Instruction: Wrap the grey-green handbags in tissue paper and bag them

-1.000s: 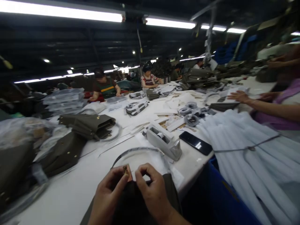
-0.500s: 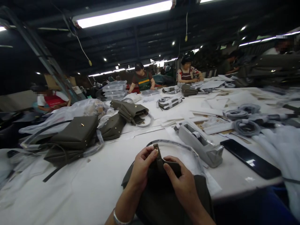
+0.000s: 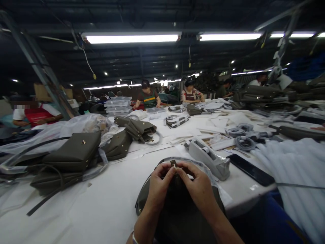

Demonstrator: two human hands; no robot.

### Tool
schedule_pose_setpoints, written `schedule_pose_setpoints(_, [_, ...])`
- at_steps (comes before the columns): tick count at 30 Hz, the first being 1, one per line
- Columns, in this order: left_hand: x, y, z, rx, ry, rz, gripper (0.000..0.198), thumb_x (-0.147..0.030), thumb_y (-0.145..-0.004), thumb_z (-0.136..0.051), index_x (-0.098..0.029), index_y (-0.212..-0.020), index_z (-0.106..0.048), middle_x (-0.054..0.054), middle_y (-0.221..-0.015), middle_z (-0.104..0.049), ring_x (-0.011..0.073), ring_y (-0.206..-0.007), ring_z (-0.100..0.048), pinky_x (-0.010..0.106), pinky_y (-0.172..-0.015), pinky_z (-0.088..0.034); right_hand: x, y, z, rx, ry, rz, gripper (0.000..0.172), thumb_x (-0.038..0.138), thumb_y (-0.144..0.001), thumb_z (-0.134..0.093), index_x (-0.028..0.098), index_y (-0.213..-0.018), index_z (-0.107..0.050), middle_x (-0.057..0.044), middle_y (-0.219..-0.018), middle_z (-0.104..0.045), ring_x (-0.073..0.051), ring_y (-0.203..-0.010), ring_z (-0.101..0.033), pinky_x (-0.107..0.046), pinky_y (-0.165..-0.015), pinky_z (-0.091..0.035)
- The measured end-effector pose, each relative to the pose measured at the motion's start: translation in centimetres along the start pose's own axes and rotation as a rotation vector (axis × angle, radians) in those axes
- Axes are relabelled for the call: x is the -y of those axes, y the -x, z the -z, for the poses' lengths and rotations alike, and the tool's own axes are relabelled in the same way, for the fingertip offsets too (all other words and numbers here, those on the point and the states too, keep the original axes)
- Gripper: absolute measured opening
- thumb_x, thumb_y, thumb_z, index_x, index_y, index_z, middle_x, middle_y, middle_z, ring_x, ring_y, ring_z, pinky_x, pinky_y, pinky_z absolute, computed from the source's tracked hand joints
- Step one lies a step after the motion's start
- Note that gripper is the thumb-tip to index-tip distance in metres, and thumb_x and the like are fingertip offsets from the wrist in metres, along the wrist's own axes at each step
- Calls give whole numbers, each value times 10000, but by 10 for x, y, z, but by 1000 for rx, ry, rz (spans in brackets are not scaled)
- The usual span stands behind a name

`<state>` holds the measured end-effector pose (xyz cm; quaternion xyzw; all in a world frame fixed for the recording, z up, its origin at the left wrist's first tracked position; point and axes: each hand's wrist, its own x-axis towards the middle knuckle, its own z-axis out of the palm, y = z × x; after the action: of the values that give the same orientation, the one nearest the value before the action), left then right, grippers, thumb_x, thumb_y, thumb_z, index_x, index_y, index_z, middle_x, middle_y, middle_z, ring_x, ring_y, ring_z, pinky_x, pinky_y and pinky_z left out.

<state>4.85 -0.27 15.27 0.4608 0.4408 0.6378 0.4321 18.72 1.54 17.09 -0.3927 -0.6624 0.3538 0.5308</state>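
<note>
A dark olive handbag [image 3: 177,217] stands close in front of me at the table's near edge, its wrapped handle [image 3: 182,158] arching behind my fingers. Both hands meet at a narrow strap tab [image 3: 173,163] with a metal fitting that sticks up from the bag's top. My left hand [image 3: 160,181] pinches the tab from the left, thumb toward me. From the right, my right hand [image 3: 195,181] pinches at the same spot, its thumb tip beside the left one. The fingertips hide most of the fitting.
A grey tape dispenser [image 3: 209,161] and a black phone [image 3: 250,169] lie to the right. More olive handbags [image 3: 73,149] rest on the left of the white table [image 3: 101,203]. White foam sheets [image 3: 299,162] hang at the right edge. Several co-workers sit beyond.
My right hand has moved from the bag's edge up to the strap tab, joining my left hand. The camera view has levelled and turned a little to the right.
</note>
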Motion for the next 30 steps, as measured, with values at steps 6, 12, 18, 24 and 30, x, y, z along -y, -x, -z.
schedule_pose_setpoints(6, [2, 2, 4, 18, 5, -49, 284, -420, -822, -735, -173, -960, -708, 66, -926, -736, 190, -865, -651, 293, -827, -496, 2, -1, 0, -34, 79, -59, 232, 438, -857, -653, 224, -827, -736, -29, -843, -755, -235, -832, -699, -341, -807, -522])
schedule_pose_setpoints(12, [2, 2, 4, 30, 18, -69, 274, -414, -840, -715, -170, -963, -707, 76, -954, -737, 197, -890, -648, 291, -833, -488, -4, -3, -6, -62, 222, 85, 240, 427, -925, -559, 220, -886, -676, -32, -885, -728, -227, -858, -670, -329, -793, -496])
schedule_pose_setpoints(18, [2, 0, 3, 8, 37, -24, 275, -420, -814, -740, -180, -945, -708, 52, -929, -732, 179, -870, -643, 272, -818, -485, -14, -3, -3, -6, 269, 237, 171, 334, -965, -517, 220, -913, -634, -31, -902, -690, -209, -879, -643, -311, -809, -481])
schedule_pose_setpoints(24, [4, -3, 2, 23, 50, 18, 277, -421, -793, -760, -181, -923, -711, 45, -914, -731, 174, -858, -643, 267, -817, -488, -19, 1, -1, -34, 262, 283, 145, 295, -974, -509, 219, -899, -608, -27, -887, -665, -197, -868, -621, -288, -806, -473])
schedule_pose_setpoints(30, [5, -4, 2, 7, 68, 53, 295, -434, -804, -743, -180, -950, -704, 43, -904, -723, 171, -823, -643, 267, -784, -497, -15, 4, -1, -64, 186, 145, 193, 347, -981, -495, 216, -867, -578, -3, -770, -619, -176, -740, -602, -267, -713, -472])
